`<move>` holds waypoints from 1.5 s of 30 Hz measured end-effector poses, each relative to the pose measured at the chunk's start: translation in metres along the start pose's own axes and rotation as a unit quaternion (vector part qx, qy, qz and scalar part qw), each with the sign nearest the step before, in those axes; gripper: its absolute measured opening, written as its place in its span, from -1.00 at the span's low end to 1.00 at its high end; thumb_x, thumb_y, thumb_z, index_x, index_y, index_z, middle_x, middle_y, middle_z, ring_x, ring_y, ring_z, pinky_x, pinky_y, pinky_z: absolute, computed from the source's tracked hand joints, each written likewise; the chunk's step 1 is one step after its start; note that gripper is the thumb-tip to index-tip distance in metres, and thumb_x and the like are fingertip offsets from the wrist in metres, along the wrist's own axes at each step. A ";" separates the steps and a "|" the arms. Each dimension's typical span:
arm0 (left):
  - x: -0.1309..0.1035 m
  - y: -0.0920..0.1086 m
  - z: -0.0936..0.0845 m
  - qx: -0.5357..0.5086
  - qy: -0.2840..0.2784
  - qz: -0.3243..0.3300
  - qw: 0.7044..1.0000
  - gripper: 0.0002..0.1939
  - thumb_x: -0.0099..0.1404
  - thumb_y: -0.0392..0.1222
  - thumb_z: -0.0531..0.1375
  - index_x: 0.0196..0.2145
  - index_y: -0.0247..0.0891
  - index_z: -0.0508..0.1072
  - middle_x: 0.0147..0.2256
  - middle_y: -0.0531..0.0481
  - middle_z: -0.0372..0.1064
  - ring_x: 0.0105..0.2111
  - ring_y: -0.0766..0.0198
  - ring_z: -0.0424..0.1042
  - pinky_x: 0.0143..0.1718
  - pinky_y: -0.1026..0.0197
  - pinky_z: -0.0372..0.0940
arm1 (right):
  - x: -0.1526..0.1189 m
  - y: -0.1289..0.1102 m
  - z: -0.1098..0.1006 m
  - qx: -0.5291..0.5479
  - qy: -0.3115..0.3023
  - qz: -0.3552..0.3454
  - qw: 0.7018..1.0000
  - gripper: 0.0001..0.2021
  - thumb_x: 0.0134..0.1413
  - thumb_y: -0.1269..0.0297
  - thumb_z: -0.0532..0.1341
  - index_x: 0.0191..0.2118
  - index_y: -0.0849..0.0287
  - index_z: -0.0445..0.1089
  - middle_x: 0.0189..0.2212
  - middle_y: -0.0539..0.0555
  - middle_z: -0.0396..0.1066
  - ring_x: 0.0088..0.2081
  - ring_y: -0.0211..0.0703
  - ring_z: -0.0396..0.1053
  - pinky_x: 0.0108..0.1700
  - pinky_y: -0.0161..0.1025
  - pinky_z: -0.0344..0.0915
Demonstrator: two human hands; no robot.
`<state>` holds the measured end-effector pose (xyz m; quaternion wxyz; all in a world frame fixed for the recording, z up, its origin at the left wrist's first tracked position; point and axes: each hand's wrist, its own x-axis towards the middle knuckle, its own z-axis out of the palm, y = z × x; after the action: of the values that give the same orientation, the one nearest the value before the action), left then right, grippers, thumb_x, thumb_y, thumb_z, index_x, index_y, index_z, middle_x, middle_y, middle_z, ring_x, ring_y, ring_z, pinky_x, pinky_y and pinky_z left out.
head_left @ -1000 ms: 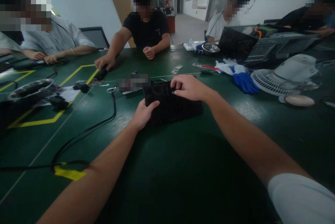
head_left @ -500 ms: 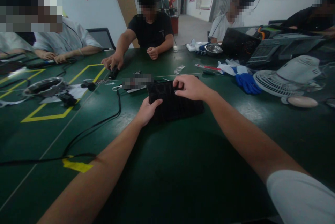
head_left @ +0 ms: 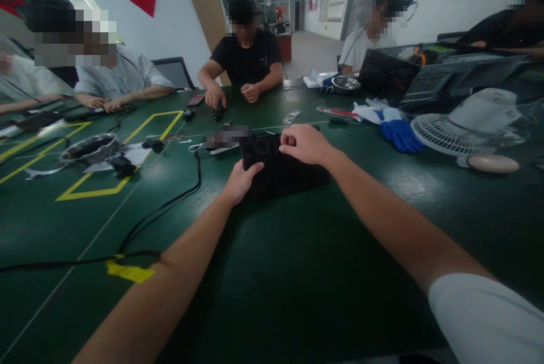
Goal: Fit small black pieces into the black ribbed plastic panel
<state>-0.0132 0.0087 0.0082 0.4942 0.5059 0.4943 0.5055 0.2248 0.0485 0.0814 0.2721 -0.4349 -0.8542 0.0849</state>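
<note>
A dark, flat rectangular panel (head_left: 284, 174) is tilted up over the green table in front of me; its exact kind is too dark to make out. My left hand (head_left: 243, 178) grips its left edge, thumb on the near face and the other fingers hidden behind. At the panel's upper middle is my right hand (head_left: 304, 144), its fingers curled and thumb pressed against the index finger. Whatever that pinch holds, if anything, is hidden. Just behind the panel's upper left corner lies a small item with a white loop (head_left: 221, 140), partly blurred.
Black cable (head_left: 161, 202) runs along the left under yellow tape (head_left: 130, 270). A metal ring-shaped part (head_left: 91, 147) sits farther left. To the right are blue gloves (head_left: 399, 134), a white fan-like housing (head_left: 463, 120) and a metal bowl (head_left: 346, 83). A co-worker (head_left: 246, 58) sits opposite.
The view has turned slightly left. My right fingers have curled in closer and shifted a little left on the panel. The co-worker's hand opposite has moved right with a small black object.
</note>
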 end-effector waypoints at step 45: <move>0.001 -0.003 0.001 -0.014 -0.003 0.008 1.000 -0.53 0.06 -0.01 0.47 -0.11 -0.27 0.58 -0.13 -0.13 0.64 -0.06 -0.08 0.61 0.14 -0.17 0.44 | 0.004 0.006 -0.006 0.066 -0.023 -0.012 0.997 -0.96 0.12 0.41 0.35 -0.28 0.17 0.56 -0.38 0.04 0.51 -0.32 -0.15 0.40 -0.18 -0.16 0.24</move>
<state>-0.0123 0.0094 0.0054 0.4988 0.5040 0.4815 0.5151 0.2309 0.0546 0.0857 0.2815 -0.4032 -0.8580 0.1483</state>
